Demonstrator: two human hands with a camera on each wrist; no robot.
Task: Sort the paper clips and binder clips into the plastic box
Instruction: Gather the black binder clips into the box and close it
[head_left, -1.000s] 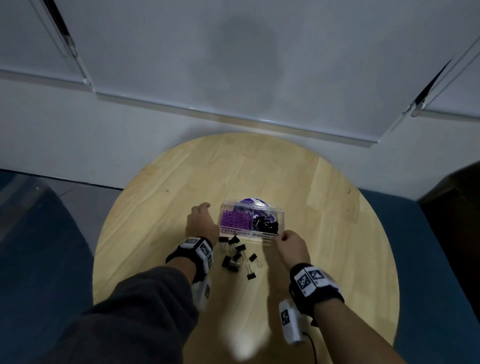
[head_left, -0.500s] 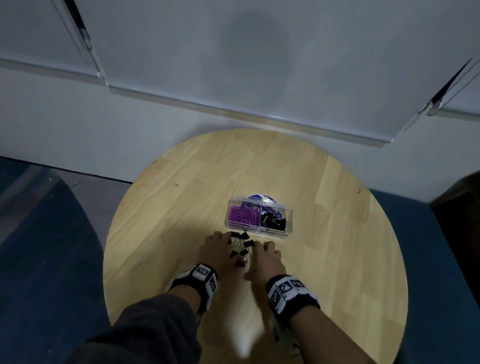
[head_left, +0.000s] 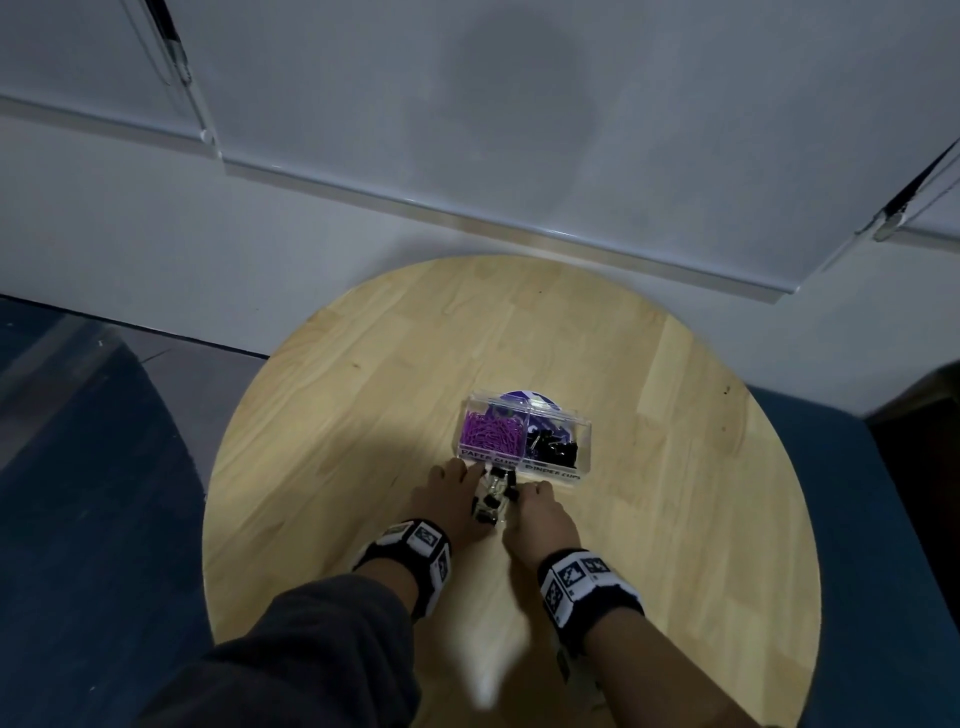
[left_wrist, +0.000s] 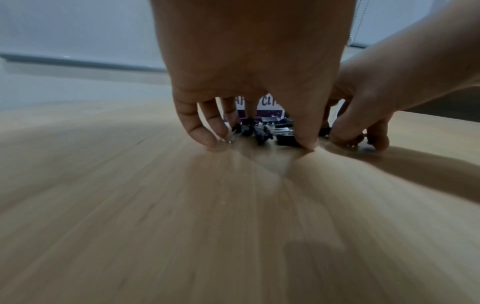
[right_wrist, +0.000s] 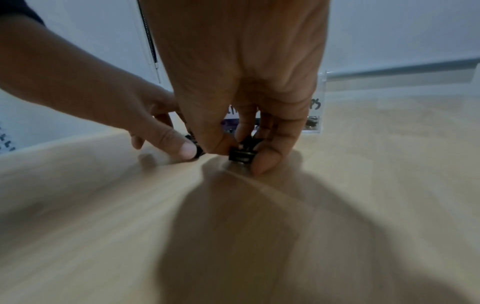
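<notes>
A clear plastic box (head_left: 571, 470) sits on the round wooden table (head_left: 363, 415). Its left compartment holds purple paper clips (head_left: 491, 434), its right one black binder clips (head_left: 553, 447). Just in front of the box, several loose black binder clips (head_left: 493, 499) lie bunched between my hands. My left hand (left_wrist: 259, 142) curls its fingers (left_wrist: 205, 137) and thumb around the pile (left_wrist: 262, 133), tips on the table. My right hand (right_wrist: 241, 159) pinches one black binder clip (right_wrist: 240, 154) between thumb and fingers, close against the left hand's thumb (right_wrist: 182, 148).
The table stands against a white wall (head_left: 260, 260) with roller blinds above. Blue floor (head_left: 78, 519) surrounds it, and a dark object (head_left: 924, 410) stands at the right. Bare wood lies to both sides of the box.
Both hands left the sides of the box and came together around the loose binder clips. The scattered clips are now gathered into a tight bunch between the hands.
</notes>
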